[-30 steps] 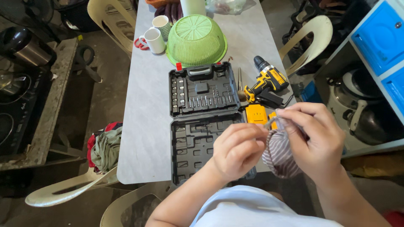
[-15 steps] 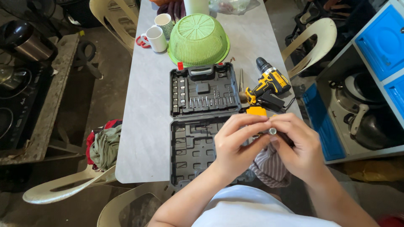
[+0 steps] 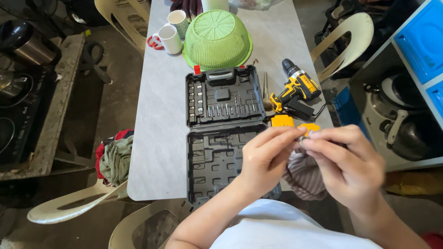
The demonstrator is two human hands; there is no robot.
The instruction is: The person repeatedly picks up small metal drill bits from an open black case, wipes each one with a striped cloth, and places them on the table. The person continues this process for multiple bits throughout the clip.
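Head view, looking down at a grey table (image 3: 157,115) with a faint marble pattern.

Left to right: a plastic chair at the near left holds a bundle of red and grey rags (image 3: 113,157). Two white mugs (image 3: 170,30) stand at the far end, beside an upturned green mesh basket (image 3: 218,39), ribbed plastic, dome-shaped. A black moulded tool case (image 3: 224,133) lies open flat, its far half lined with rows of small metal bits, its near half mostly bare recesses. Right of it lies a yellow and black drill (image 3: 295,90), hard plastic with rubbery grip.

Left hand (image 3: 265,159) and right hand (image 3: 346,166) meet above the near right table edge, fingertips pinched together on a small part (image 3: 303,137); it looks metallic and pale, but is too small and blurred to identify. A striped brown cloth (image 3: 302,177), soft and crumpled, hangs beneath the hands.

Judgement on handling: a part this small wants a firm fingertip pinch from both sides, worked over the cloth or case so a slip lands softly and not on the floor. Keep wrists steady and close.
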